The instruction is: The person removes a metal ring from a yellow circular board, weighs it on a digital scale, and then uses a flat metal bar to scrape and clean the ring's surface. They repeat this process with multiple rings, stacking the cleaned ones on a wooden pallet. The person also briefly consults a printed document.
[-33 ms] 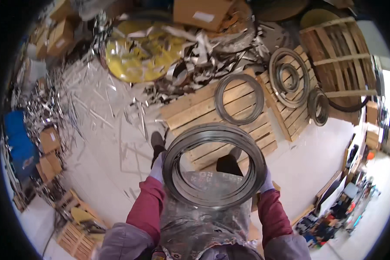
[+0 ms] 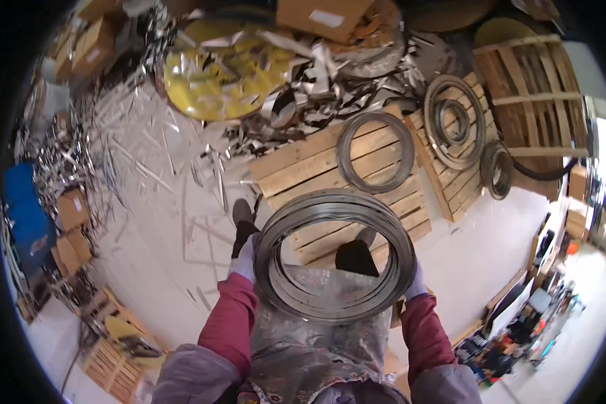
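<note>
A thick ring-shaped coil of dark grey metal strip or wire (image 2: 330, 312) is held up in front of my apron, tilted, with its open middle showing the floor and a pallet. Gripping its left side is my left hand (image 2: 246, 260), in a pale glove, its fingers partly hidden by the coil. On the opposite side my right hand (image 2: 415, 284) grips the rim, fingers mostly hidden behind it. Just beyond lies a wooden pallet (image 2: 293, 172) with a thinner grey coil (image 2: 344, 158) flat on it.
Another pallet (image 2: 440, 187) at the right bears a large coil (image 2: 429, 122) with a smaller one inside. A dark coil (image 2: 489, 174) sits beside it. Metal scrap (image 2: 316, 74) heaps behind, near a yellow disc (image 2: 202, 97). Slatted pallet (image 2: 535, 97) stands far right. Scrap strips (image 2: 138, 165) litter the left floor.
My view has shifted slightly over the surroundings. The coil stays between my two hands in nearly the same place.
</note>
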Tool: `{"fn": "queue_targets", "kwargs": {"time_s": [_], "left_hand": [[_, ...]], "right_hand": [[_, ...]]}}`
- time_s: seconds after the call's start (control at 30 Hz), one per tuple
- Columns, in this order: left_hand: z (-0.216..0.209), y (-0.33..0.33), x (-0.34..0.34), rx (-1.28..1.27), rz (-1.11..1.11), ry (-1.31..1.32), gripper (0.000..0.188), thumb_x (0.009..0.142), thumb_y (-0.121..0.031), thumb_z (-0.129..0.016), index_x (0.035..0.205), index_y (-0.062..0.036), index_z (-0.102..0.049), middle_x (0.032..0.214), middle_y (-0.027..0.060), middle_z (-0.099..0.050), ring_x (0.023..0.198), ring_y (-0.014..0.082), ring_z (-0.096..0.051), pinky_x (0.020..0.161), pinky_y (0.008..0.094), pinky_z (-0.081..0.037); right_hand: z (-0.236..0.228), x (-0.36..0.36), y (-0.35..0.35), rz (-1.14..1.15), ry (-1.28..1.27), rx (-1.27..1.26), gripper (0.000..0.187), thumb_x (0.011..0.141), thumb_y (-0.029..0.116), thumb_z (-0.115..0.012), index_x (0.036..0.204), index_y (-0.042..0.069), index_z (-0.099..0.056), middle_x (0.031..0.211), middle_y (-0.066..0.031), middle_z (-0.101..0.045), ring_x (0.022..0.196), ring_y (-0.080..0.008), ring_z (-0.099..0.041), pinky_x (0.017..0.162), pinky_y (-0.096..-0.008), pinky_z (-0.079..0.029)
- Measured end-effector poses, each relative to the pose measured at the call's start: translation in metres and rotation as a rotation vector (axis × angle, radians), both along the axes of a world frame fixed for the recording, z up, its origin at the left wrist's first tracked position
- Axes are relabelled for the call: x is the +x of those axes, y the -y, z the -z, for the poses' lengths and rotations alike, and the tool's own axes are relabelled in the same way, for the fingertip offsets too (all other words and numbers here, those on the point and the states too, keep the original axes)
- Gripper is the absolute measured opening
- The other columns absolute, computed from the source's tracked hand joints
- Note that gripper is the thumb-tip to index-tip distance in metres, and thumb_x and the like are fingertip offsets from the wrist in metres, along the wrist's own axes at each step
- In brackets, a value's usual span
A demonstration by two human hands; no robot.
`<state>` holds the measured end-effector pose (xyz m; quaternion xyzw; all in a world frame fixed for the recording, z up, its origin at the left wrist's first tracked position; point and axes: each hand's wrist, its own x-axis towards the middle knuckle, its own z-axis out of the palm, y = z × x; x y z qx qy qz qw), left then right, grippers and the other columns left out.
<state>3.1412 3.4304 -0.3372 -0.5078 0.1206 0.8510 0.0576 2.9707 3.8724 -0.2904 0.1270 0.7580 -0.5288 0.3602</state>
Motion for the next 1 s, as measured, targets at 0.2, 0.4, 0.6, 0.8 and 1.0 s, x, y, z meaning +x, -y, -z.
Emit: {"fn": "queue_targets", "kwargs": {"time_s": [0.2, 0.4, 0.6, 0.8, 1.0], "left_hand": [[0.088, -0.011, 0.028, -0.022, -0.132, 0.126, 0.042, 0.103, -0.036, -0.041, 0.127, -0.0061, -0.057, 0.123, 0.0076, -0.062, 0.11, 0.0211, -0.058, 0.1, 0.034, -0.044], [0.189, -0.026, 0.096, -0.227, -0.129, 0.104, 0.047, 0.103, -0.041, -0.04, 0.133, -0.0066, -0.053, 0.128, 0.0091, -0.06, 0.114, 0.0243, -0.057, 0.104, 0.0352, -0.042], [0.244, -0.02, 0.1, -0.164, -0.333, 0.13, 0.048, 0.104, -0.04, -0.035, 0.135, -0.006, -0.05, 0.132, 0.0078, -0.057, 0.121, 0.0225, -0.053, 0.107, 0.0349, -0.039], [0.312, 0.003, 0.077, -0.022, -0.481, 0.038, 0.044, 0.105, -0.033, -0.032, 0.135, -0.0044, -0.047, 0.132, 0.012, -0.055, 0.119, 0.0234, -0.054, 0.107, 0.0354, -0.039], [0.382, -0.003, 0.103, -0.797, 0.3, 0.254, 0.037, 0.101, -0.013, -0.038, 0.136, 0.0004, -0.042, 0.13, 0.0142, -0.055, 0.119, 0.0249, -0.055, 0.104, 0.0345, -0.043]], "right_hand": [[0.081, -0.036, 0.046, 0.058, 0.132, -0.091, 0.03, 0.099, 0.011, -0.045, 0.126, 0.0, -0.055, 0.115, -0.0115, -0.063, 0.103, -0.0186, -0.06, 0.092, -0.0322, -0.049], [0.179, -0.062, 0.098, -0.133, 0.201, 0.031, 0.033, 0.102, 0.017, -0.042, 0.126, -0.001, -0.055, 0.116, -0.0113, -0.063, 0.103, -0.0187, -0.06, 0.092, -0.0324, -0.048], [0.263, -0.115, 0.15, -0.204, 0.325, -0.118, 0.033, 0.101, 0.012, -0.043, 0.129, -0.001, -0.053, 0.12, -0.0119, -0.062, 0.106, -0.0185, -0.06, 0.095, -0.0308, -0.046], [0.309, -0.153, 0.212, -0.412, 0.123, 0.013, 0.033, 0.099, 0.01, -0.046, 0.128, -0.003, -0.053, 0.114, -0.0113, -0.064, 0.103, -0.018, -0.061, 0.092, -0.0303, -0.048], [0.348, -0.174, 0.254, -0.328, 0.21, -0.132, 0.031, 0.096, 0.007, -0.049, 0.124, -0.002, -0.056, 0.111, -0.0099, -0.065, 0.1, -0.0185, -0.061, 0.089, -0.0302, -0.048]]}}
